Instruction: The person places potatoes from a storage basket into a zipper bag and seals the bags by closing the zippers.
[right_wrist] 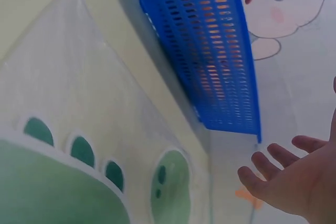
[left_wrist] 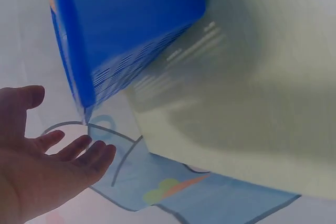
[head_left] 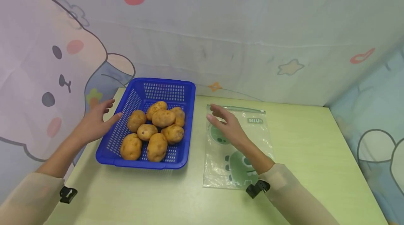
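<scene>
A blue plastic basket (head_left: 143, 163) with slotted walls stands on the left of the table, and several potatoes (head_left: 157, 147) lie in it. My left hand (head_left: 96, 121) hovers at the basket's left rim, fingers relaxed and holding nothing; the left wrist view shows the hand (left_wrist: 58, 166) beside the basket wall (left_wrist: 136, 19). To the basket's right, a clear zip bag (head_left: 217, 172) with green cartoon prints lies flat. Over its upper part is my right hand (head_left: 231, 130), fingers loosely bent and nothing in them. The right wrist view shows that hand (right_wrist: 299, 182) apart from the basket (right_wrist: 210, 66).
The pale yellow-green table (head_left: 303, 154) extends to the right of the bag. Behind it hangs a printed cloth backdrop (head_left: 236, 42), with another cloth (head_left: 375, 112) along the right side. A bag slider (head_left: 261, 111) sits at the zip's right end.
</scene>
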Available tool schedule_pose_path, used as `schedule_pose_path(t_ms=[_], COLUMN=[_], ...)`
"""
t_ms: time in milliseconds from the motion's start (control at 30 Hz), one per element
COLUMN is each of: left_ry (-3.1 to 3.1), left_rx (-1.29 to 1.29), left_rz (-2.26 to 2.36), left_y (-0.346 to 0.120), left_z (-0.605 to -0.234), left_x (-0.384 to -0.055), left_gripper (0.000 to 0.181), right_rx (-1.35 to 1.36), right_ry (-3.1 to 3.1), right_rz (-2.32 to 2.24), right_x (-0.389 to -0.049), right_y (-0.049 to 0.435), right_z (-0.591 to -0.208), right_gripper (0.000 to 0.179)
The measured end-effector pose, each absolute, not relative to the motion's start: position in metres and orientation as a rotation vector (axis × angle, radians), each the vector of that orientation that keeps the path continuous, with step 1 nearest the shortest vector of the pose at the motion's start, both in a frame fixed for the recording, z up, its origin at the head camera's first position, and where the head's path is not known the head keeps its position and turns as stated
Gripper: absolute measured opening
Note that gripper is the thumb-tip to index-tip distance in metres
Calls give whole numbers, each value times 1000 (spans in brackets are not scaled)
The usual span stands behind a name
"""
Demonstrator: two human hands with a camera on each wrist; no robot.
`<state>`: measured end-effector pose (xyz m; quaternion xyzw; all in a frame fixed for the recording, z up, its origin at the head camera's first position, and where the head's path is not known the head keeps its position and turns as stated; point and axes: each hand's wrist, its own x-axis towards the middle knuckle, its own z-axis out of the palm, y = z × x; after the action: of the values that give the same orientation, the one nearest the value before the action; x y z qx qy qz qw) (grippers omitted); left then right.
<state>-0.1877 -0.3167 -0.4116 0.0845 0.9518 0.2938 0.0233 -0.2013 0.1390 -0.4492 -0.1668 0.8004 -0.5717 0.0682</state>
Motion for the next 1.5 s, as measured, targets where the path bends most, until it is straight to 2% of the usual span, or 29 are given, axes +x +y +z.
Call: schedule_pose_path(t_ms=[333,700,1500], left_ry=[2695,2582,2512], left_rx=[28,14,44], left_rz=[1246,1242,1276], left_y=[-330,-338,-334], left_z=[-424,-430,-427], left_x=[-194,-199,-195], left_gripper=[68,65,60], right_rx=[-262,-66,-107], right_ry=[2174,1859,1896], right_rz=[-1921,-2133,-2006], right_x=[-196,-186,-182], right_y=[91,44,59], right_z=[-477,-483,-476], right_gripper=[59,45,51])
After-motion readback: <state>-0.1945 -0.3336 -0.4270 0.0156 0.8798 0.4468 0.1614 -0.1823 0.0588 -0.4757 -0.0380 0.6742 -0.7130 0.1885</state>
